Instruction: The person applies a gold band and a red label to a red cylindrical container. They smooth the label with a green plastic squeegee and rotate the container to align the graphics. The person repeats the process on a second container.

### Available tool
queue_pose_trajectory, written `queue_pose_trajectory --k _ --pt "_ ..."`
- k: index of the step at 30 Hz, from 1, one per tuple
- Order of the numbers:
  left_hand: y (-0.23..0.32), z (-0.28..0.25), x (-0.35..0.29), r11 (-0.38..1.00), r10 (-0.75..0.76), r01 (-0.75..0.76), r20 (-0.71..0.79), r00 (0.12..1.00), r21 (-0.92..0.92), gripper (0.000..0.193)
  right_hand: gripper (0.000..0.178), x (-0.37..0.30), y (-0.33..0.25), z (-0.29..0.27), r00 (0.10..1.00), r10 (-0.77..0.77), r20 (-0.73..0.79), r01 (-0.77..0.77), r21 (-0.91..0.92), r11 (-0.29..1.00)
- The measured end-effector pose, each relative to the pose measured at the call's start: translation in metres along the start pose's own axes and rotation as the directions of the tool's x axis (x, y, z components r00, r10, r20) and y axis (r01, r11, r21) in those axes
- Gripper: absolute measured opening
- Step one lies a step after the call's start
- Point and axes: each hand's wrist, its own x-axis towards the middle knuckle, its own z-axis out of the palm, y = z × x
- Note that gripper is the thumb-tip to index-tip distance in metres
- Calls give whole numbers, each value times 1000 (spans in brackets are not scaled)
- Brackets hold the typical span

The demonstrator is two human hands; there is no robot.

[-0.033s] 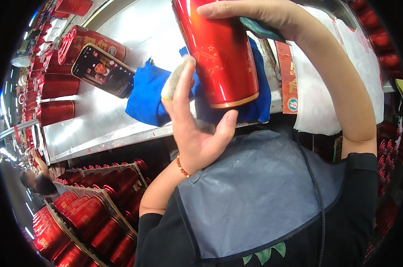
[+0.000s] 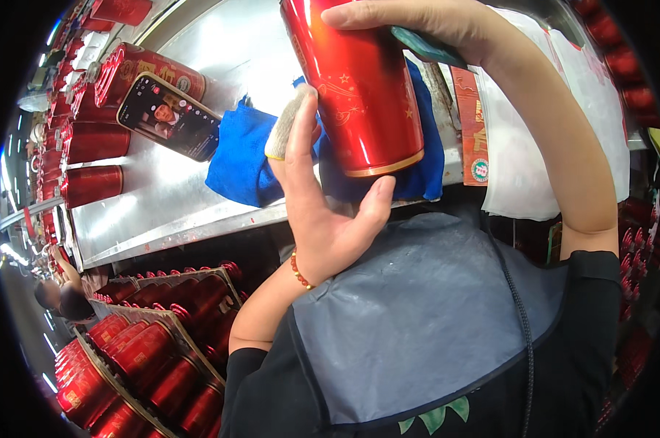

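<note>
A glossy red metal can (image 2: 370, 109) with a gold rim at its lower end is tilted over the metal table. At the top of the view my right hand (image 2: 446, 25) is closed around its upper part, the thumb lying across the front. A teal piece (image 2: 425, 45), whose kind I cannot make out, shows under that palm. My left hand (image 2: 322, 212) is open at the can's lower left, fingers stretched along its side and thumb near the gold rim. A pale fabric finger cover (image 2: 284, 130) sits on one finger. Beneath the can lies a blue cloth (image 2: 246, 157).
A phone (image 2: 169, 117) playing a video leans against a red can (image 2: 187, 79) on the metal table (image 2: 162, 219). White sheets (image 2: 519, 168) lie at right beside a red printed strip (image 2: 472, 131). Crates of red cans (image 2: 147, 350) stand lower left; another person (image 2: 71, 296) is beyond them.
My left hand has shifted slightly right and upward, its thumb closer to the can's gold rim. The can and my right hand have hardly moved.
</note>
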Motion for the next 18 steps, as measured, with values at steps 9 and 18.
queue_pose_trajectory --k 9,18 --pt "3 10 5 984 -116 113 -12 993 -137 97 98 -9 -1 2 996 -7 -86 3 -47 999" --pt "-8 -6 -11 999 7 -9 -31 999 -54 81 88 -11 -5 6 992 17 -128 -36 -146 989"
